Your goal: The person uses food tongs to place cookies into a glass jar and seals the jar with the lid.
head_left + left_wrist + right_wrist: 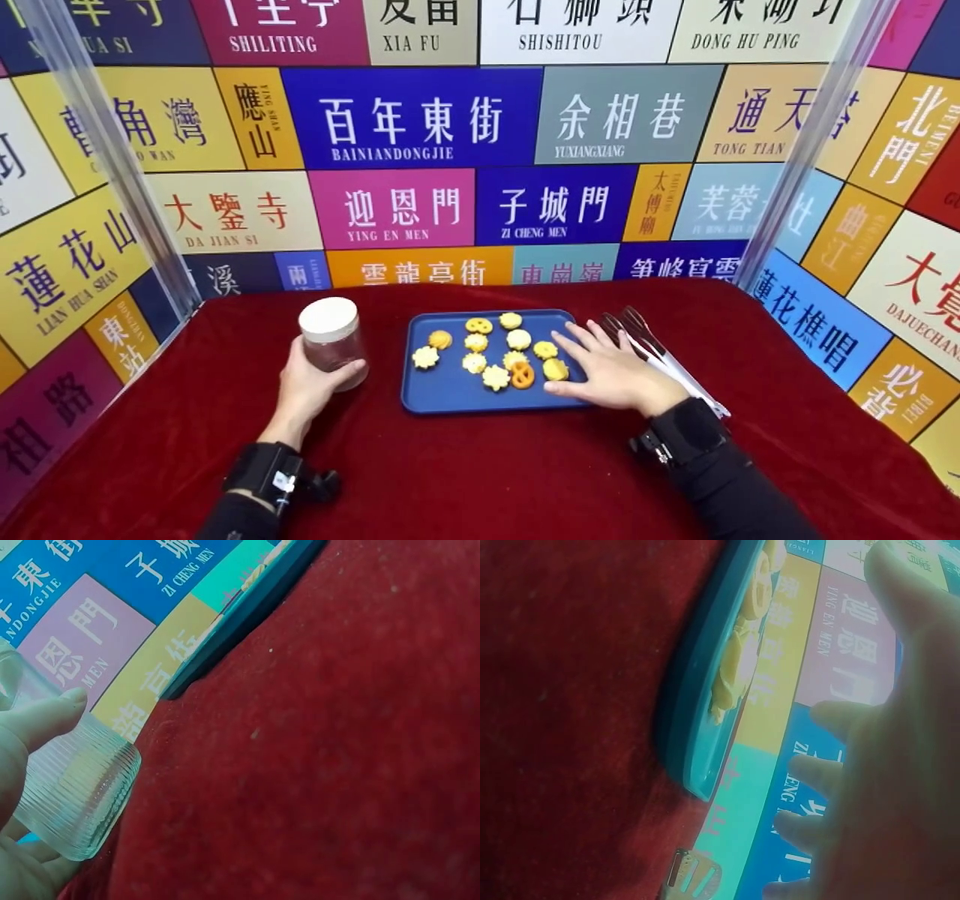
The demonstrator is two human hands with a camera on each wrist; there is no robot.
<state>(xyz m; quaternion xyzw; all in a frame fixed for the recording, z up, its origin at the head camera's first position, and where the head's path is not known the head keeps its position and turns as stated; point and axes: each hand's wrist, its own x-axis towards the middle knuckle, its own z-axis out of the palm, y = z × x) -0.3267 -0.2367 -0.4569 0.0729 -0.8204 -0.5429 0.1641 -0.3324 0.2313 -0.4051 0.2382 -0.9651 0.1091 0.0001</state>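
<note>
In the head view my left hand (304,386) grips a clear jar (337,356) with a white lid, over the left part of the red cloth. Its ribbed glass wall (86,787) shows between thumb and fingers in the left wrist view. A blue tray (450,394) lies in the middle, bearing several small yellow cookies (496,377) and a browner pretzel-shaped cookie (522,375). My right hand (615,371) is spread with its fingers apart over the tray's right end, close to the cookies there, and holds nothing. In the right wrist view its fingers extend beside the tray rim (679,720).
Tongs (675,371) with white handles and dark slotted heads lie to the right of the tray, partly behind my right hand. Red cloth (480,480) covers the table. Upright panels with colourful signs (412,116) enclose the back and sides.
</note>
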